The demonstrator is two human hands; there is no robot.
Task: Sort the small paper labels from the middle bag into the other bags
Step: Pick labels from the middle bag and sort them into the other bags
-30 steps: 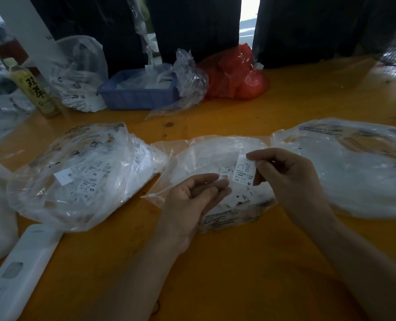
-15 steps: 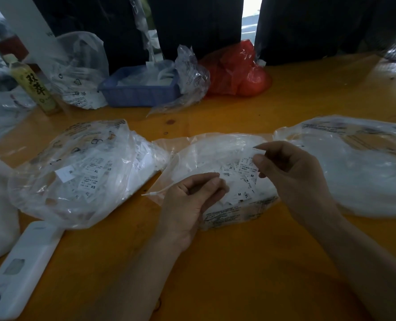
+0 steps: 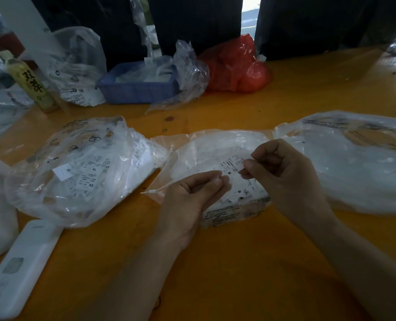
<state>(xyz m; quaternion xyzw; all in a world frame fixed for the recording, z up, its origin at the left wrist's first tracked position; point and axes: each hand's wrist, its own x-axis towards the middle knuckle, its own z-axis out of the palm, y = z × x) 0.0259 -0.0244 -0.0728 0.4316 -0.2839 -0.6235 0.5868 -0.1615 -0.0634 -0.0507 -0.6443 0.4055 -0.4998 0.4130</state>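
A small paper label (image 3: 233,163) printed with black text is held above the middle bag (image 3: 206,147), which lies on the orange desk (image 3: 238,262) with more labels, some marked M and XL, piled inside it. The right hand (image 3: 282,172) has its grip closed on the label's right edge, pinching it between thumb and forefinger, the other fingers curled. The left hand (image 3: 192,198) is just beside it, at the bag's near left edge, with thumb and fingertips pressed together at the label's lower left corner; whether they actually grip the paper cannot be told. A thin white plastic tie (image 3: 157,189) sticks out to the left from under this hand.

The left bag (image 3: 76,167), clear and crumpled, holds labels marked XL and XS. The right bag (image 3: 354,158) lies flat beside the right hand, its contents too pale to make out.

Further back stand a blue tray (image 3: 136,88) filled with white pieces, a red plastic bag (image 3: 236,66), and a bottle (image 3: 29,82) with a yellow-green label. A white flat device (image 3: 21,269) lies at the near left edge.
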